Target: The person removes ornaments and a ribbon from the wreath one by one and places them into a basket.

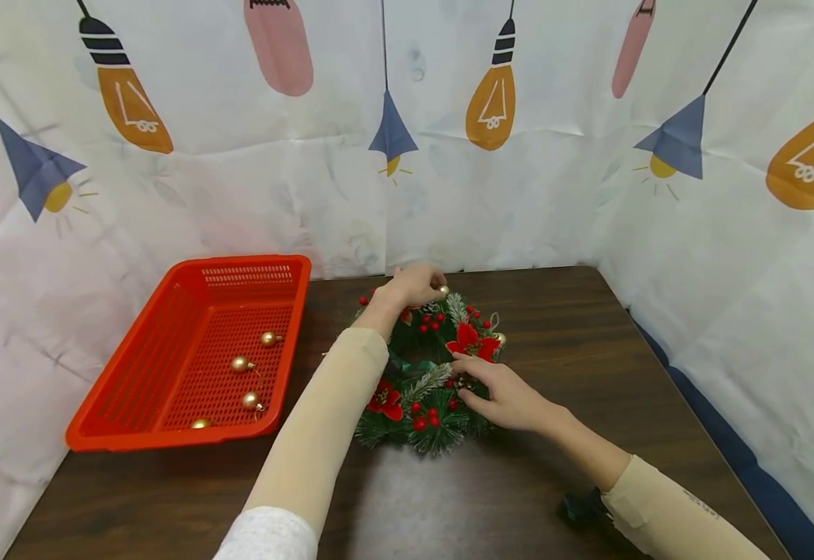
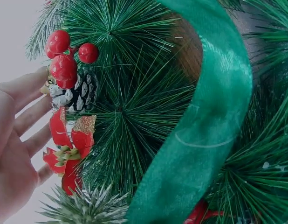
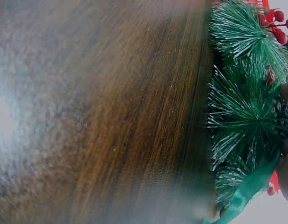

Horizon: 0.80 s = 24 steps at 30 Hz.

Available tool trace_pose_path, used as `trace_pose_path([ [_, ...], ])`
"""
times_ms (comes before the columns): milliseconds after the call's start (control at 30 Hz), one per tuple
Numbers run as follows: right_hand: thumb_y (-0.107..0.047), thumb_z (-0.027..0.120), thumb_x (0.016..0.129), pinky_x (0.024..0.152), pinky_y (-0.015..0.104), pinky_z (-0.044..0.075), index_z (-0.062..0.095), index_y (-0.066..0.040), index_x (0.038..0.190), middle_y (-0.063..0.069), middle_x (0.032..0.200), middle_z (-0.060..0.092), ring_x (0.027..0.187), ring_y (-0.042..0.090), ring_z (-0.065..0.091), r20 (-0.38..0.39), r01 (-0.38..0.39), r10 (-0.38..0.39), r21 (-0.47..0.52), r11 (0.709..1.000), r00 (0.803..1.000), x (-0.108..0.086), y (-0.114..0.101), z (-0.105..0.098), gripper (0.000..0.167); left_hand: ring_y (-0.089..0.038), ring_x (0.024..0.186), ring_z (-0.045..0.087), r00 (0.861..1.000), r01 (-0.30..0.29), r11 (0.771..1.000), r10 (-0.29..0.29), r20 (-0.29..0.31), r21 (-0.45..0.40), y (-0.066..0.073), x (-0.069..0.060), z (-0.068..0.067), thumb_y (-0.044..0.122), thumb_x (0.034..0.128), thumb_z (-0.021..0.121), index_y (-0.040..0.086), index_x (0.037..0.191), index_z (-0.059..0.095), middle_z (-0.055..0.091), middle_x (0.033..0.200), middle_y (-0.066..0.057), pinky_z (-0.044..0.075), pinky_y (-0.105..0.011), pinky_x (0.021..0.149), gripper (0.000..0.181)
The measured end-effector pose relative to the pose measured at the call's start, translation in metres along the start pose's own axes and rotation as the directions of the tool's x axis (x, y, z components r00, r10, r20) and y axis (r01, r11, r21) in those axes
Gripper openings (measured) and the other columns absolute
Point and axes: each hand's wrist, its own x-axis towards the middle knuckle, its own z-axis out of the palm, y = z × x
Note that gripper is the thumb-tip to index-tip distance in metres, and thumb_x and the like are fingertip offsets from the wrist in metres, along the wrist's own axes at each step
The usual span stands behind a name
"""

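Left hand (image 1: 413, 286) pinches a gold ball (image 1: 445, 290); right hand (image 1: 503, 395), fingers relaxed, touches the wreath (image 1: 426, 381) beneath both; basket (image 1: 197, 365) to their left.

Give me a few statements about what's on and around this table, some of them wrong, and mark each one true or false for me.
1. The red basket is to the left of the wreath. True.
2. The basket is empty. False: four gold balls lie in it.
3. The wreath carries red flowers and red berries. True.
4. Both hands are inside the basket. False: the left hand and the right hand are at the wreath.
5. A green ribbon shows in the left wrist view. True.
6. The backdrop has no pictures on it. False: it is printed with light bulbs and blue lamps, among other things.
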Motion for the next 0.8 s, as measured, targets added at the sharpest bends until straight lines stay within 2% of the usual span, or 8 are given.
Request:
trace_pose_path([
  [167,-0.011,0.067,0.1,0.103,0.049,0.048,0.062,-0.011,0.132,0.018,0.15,0.052,0.134,0.026,0.055,0.008,-0.015,0.015,0.006,1.0,1.0,0.0,-0.002,0.0,0.032,-0.023,0.113,0.061,0.999,-0.02,1.0,0.019,-0.034,-0.022,-0.002,0.0,0.001,0.026,0.103,0.064,0.017,0.121,0.07,0.069,0.117,0.0,0.021,-0.062,0.114,0.021],
  [333,-0.011,0.067,0.101,0.105,0.05,0.047,0.062,-0.011,0.133,0.017,0.151,0.051,0.136,0.027,0.053,0.014,-0.025,0.025,0.017,1.0,1.0,0.001,-0.005,-0.001,0.033,-0.022,0.106,0.062,0.998,-0.015,0.998,0.011,-0.057,-0.06,0.0,-0.004,-0.001,0.025,0.1024,0.065,0.015,0.122,0.067,0.068,0.117,-0.001,0.019,-0.062,0.116,0.022],
  [500,-0.011,0.068,0.1,0.103,0.05,0.048,0.061,-0.01,0.135,0.018,0.15,0.052,0.133,0.026,0.056,0.0,-0.019,0.019,0.0,1.0,1.0,-0.001,-0.001,0.0,0.035,-0.022,0.107,0.063,0.997,-0.023,0.997,0.017,-0.08,-0.068,0.005,-0.006,-0.005,0.027,0.1008,0.067,0.014,0.122,0.065,0.069,0.118,-0.003,0.029,-0.055,0.112,0.025],
  [600,-0.01,0.068,0.1,0.1,0.05,0.05,0.061,-0.01,0.134,0.019,0.149,0.053,0.129,0.026,0.059,-0.01,-0.006,0.005,-0.005,1.0,1.0,-0.001,0.001,0.0,0.035,-0.022,0.108,0.063,0.996,-0.027,0.997,0.021,-0.082,-0.075,0.006,-0.009,-0.007,0.027,0.0999,0.069,0.014,0.121,0.065,0.07,0.117,-0.002,0.034,-0.051,0.108,0.025],
  [800,-0.012,0.067,0.1,0.103,0.049,0.048,0.06,-0.01,0.136,0.019,0.15,0.052,0.132,0.026,0.056,0.0,-0.01,0.01,-0.011,1.0,1.0,-0.001,0.002,0.0,0.036,-0.022,0.11,0.063,0.996,-0.06,0.994,0.053,-0.071,-0.088,0.007,-0.017,-0.015,0.026,0.1003,0.069,0.015,0.124,0.066,0.069,0.118,-0.003,0.033,-0.053,0.109,0.027],
])
